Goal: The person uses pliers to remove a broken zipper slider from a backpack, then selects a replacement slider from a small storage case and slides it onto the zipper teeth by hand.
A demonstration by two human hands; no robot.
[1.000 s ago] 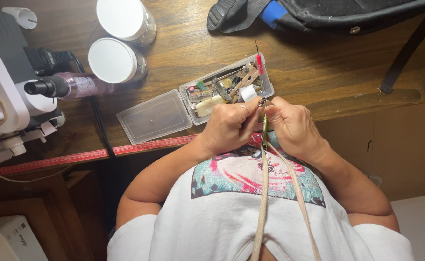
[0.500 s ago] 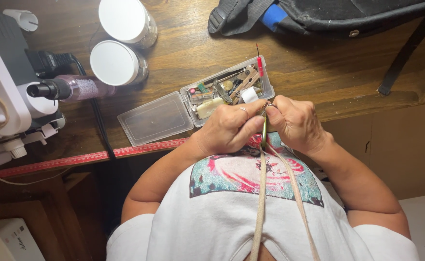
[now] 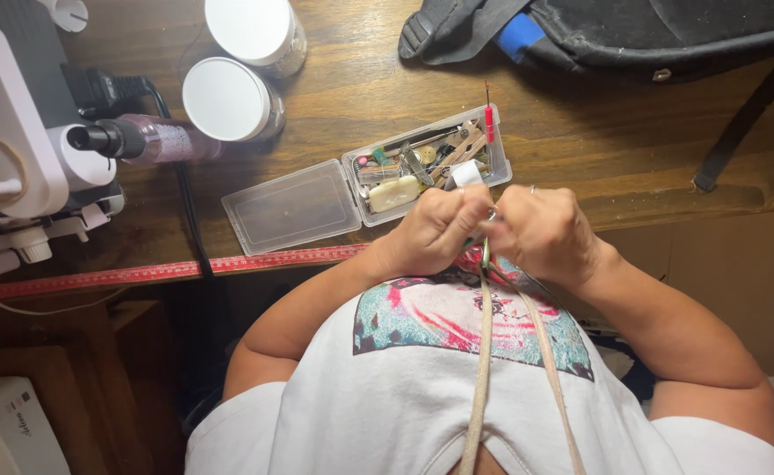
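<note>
My left hand (image 3: 435,230) and my right hand (image 3: 545,233) are held close together in front of my chest, just off the table's front edge. Both pinch the top of a beige cord (image 3: 482,352), which runs down over my white printed shirt (image 3: 457,387) to my neck. A second strand of the beige cord (image 3: 545,352) lies beside the first. A small metal piece (image 3: 490,216) shows between my fingers. Just beyond my hands sits an open clear plastic box (image 3: 422,167) of small sewing bits, with a red-handled tool (image 3: 489,119) in it.
On the wooden table (image 3: 361,97) stand two white-lidded jars (image 3: 229,97), a purple bottle (image 3: 154,141) and a white machine (image 3: 9,149) at the left. A black bag (image 3: 651,35) lies at the back right. A red measuring tape (image 3: 141,273) runs along the front edge.
My hands have closed in on each other slightly and hide more of the cord's top. Nothing else has moved.
</note>
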